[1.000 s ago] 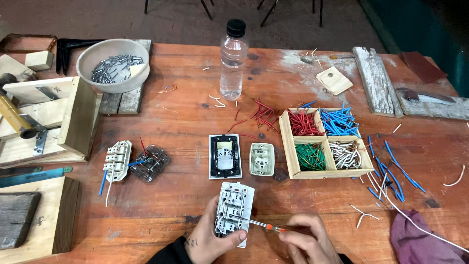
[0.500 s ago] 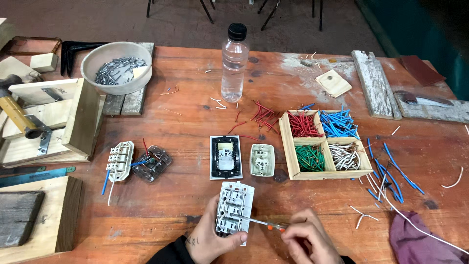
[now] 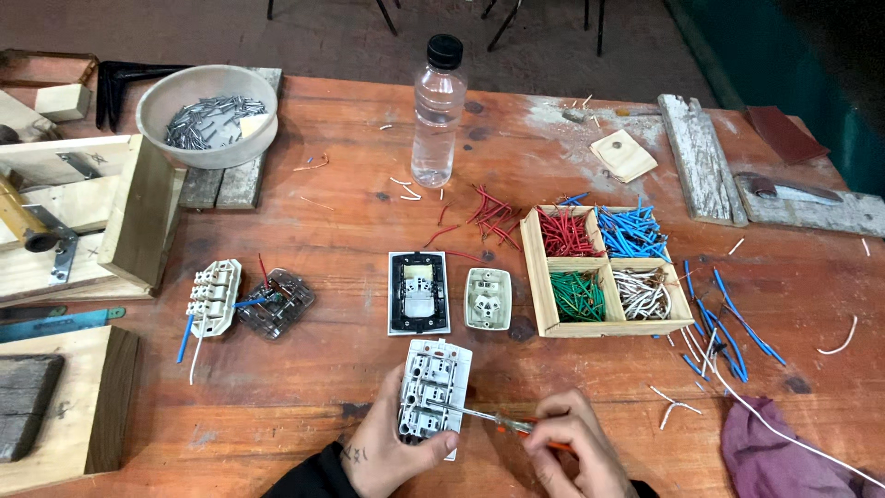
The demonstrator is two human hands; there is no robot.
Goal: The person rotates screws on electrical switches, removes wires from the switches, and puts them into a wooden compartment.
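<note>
Both hands keep their hold from a second ago: the left hand (image 3: pixel 392 443) grips the white switch module (image 3: pixel 433 392) at the table's near edge, the right hand (image 3: pixel 572 452) pinches an orange-handled screwdriver (image 3: pixel 502 424), tip still in its terminals. Nothing has moved, so the screw-turning looks unfinished.

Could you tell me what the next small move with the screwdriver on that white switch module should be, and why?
Probably turn the screwdriver in place. Its tip already sits on a terminal at the back of the white switch module, the left hand steadies the module on the table, and the right hand grips the orange handle, so nothing needs repositioning first.
</note>
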